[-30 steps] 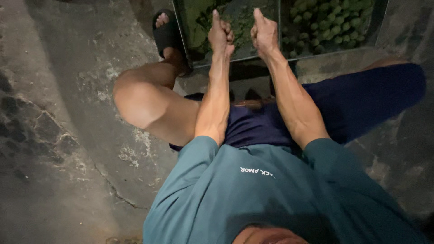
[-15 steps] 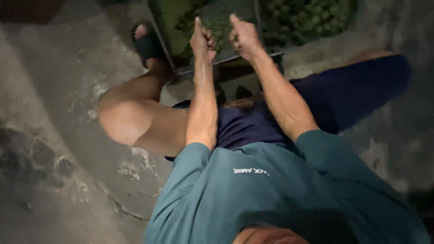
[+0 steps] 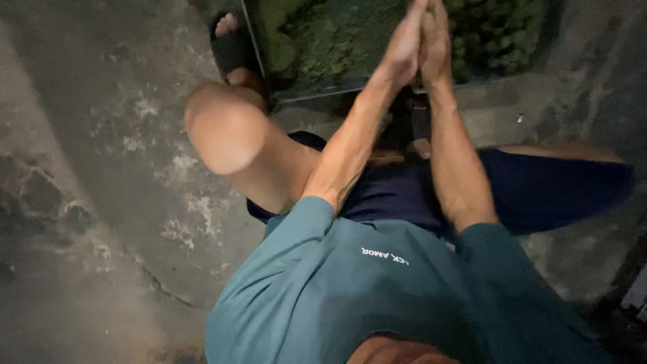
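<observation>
Concrete floor (image 3: pixel 101 202), person squatting in teal shirt (image 3: pixel 377 296). Far side – dark tray (image 3: pixel 323 87) of small green fruit (image 3: pixel 499 34). Left hand (image 3: pixel 404 47) and right hand (image 3: pixel 437 40) pressed palm to palm above the tray – fingers straight, holding nothing visible. Black sandal (image 3: pixel 232 47) far left.

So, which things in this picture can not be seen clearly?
- Head view: fingertips of the left hand and right hand are cut off by the top edge; any held thing is hidden.
- Green contents of the tray: blurred, kind unclear.
- Right foot: hidden behind the forearms.
</observation>
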